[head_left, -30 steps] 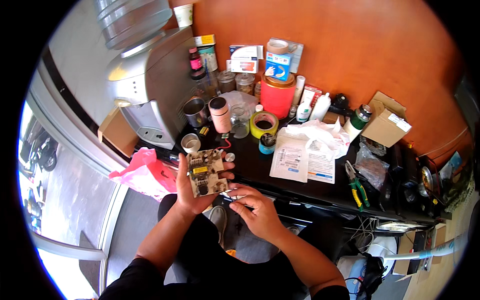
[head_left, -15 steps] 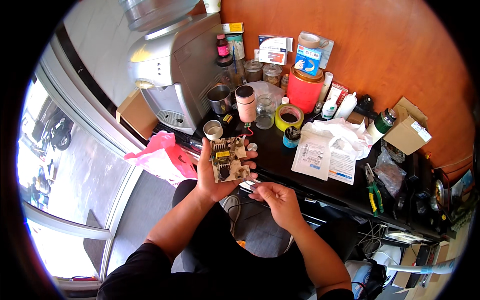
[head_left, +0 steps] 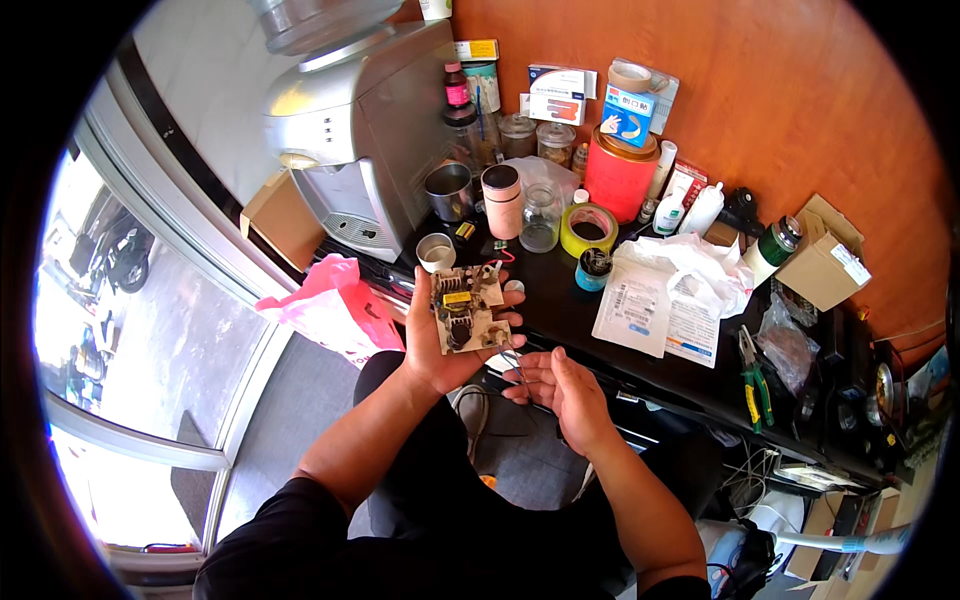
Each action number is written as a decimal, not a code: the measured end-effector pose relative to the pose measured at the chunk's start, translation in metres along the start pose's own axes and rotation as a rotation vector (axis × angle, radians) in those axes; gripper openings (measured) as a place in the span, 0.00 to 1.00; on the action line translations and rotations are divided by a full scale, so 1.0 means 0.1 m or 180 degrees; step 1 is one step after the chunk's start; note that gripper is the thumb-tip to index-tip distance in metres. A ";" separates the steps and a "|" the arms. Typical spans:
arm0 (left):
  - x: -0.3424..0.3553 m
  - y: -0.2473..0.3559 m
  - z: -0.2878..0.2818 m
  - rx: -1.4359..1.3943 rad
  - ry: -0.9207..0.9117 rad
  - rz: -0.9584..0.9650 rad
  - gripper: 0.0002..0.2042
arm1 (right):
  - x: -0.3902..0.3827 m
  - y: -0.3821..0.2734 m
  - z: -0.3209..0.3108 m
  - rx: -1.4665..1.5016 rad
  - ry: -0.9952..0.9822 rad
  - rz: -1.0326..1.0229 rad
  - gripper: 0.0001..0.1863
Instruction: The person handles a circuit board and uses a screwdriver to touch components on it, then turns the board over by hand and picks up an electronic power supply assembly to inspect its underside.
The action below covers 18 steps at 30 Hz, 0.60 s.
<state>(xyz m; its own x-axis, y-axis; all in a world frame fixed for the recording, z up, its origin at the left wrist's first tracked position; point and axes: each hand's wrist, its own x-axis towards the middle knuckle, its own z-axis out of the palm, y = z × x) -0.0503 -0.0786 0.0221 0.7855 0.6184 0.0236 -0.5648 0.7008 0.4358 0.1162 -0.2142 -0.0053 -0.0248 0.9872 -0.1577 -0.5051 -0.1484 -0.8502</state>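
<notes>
My left hand [head_left: 437,368] is closed around a beige circuit board [head_left: 484,324] with a yellow-labelled part and dark components facing up. The board is held above my lap, in front of the table's edge. A thin dark cable [head_left: 517,370] runs down from the board's lower right corner. Beside that corner is my right hand [head_left: 578,398], palm up, with thumb and fingers apart. The cable passes by its fingertips; whether they touch it I cannot tell.
The black table [head_left: 545,300] holds a pink tumbler [head_left: 501,205], a glass jar [head_left: 540,222], yellow tape [head_left: 588,230], white packaging [head_left: 633,300] and green-handled pliers [head_left: 755,380]. A water dispenser [head_left: 350,140] stands at left, above a pink bag [head_left: 335,305].
My right hand's fingers have come off their pinch at the cable and opened, and the hand has shifted slightly right. The board stays in my left hand. The view has shifted slightly.
</notes>
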 end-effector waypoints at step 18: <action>0.00 -0.01 0.07 0.0006 -0.0258 -0.0302 0.50 | 0.00 0.09 0.00 -0.0382 -0.0115 -0.0155 0.19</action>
<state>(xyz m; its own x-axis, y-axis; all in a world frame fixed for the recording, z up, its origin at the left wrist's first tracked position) -0.0479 -0.0822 0.0281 0.8533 0.5186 0.0548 -0.4867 0.7541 0.4411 0.1112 -0.2152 -0.0130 -0.0349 0.9946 -0.0982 -0.3995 -0.1040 -0.9108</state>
